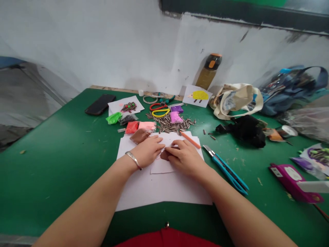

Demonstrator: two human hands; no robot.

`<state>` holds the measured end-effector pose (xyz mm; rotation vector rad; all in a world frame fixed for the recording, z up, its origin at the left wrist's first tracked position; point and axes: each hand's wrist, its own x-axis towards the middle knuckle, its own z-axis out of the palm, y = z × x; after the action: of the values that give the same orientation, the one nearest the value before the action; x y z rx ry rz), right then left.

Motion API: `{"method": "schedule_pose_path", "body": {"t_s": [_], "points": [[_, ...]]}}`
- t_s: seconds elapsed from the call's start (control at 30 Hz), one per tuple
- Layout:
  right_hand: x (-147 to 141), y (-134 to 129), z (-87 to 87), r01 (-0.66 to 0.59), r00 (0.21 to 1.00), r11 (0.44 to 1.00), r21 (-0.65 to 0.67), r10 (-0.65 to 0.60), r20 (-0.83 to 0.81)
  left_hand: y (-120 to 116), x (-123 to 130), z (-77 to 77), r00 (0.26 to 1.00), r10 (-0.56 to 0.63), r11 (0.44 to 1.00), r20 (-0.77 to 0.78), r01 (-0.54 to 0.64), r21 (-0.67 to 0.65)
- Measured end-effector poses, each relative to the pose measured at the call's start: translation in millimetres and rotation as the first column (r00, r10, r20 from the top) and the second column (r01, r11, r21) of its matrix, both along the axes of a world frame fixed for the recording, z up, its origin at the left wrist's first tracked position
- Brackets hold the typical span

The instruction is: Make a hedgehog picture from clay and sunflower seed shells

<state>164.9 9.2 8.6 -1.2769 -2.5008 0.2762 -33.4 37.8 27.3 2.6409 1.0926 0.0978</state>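
Observation:
A flattened piece of brown modelling clay [165, 155] lies on a small white card [162, 168], on top of larger white paper sheets [164, 192]. My right hand [186, 156] is over the clay, its fingers spread and bent, fingertips pressing on it; part of the clay is hidden beneath them. From the left, my left hand [147, 150] rests on the paper, fingers stretched toward the clay's edge, holding nothing. Just beyond it sits a bag of brown clay [140, 136]. An orange stick-like tool [190, 140] lies beyond my right hand.
Sunflower seeds [169, 123] are piled behind the papers, near red-handled and yellow-handled scissors [160, 112] and coloured clay packets [132, 127]. A blue utility knife [226, 169] lies to the right. A phone [100, 104], bottle [208, 71] and cloth bag [238, 101] stand farther back.

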Motion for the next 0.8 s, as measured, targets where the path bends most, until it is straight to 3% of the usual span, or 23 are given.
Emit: {"method": "schedule_pose_path", "body": {"t_s": [0.3,0.57,0.8], "points": [[13.6,3.4,0.6,-0.037,0.999,0.999,0.015,0.037,-0.026,-0.3,-1.5,-1.2,1.000,-0.008,1.000,0.013,0.008,0.014],[19.6,7.4,-0.8,-0.042,0.996,0.997,-0.057,0.037,-0.086,0.7,-1.9,-1.7,1.000,0.013,0.999,0.011,-0.013,-0.043],[19.7,9.5,-2.2,-0.057,0.998,0.998,-0.031,0.056,-0.043,-0.2,0.2,2.1,1.000,0.006,0.999,0.025,-0.005,-0.044]]}}
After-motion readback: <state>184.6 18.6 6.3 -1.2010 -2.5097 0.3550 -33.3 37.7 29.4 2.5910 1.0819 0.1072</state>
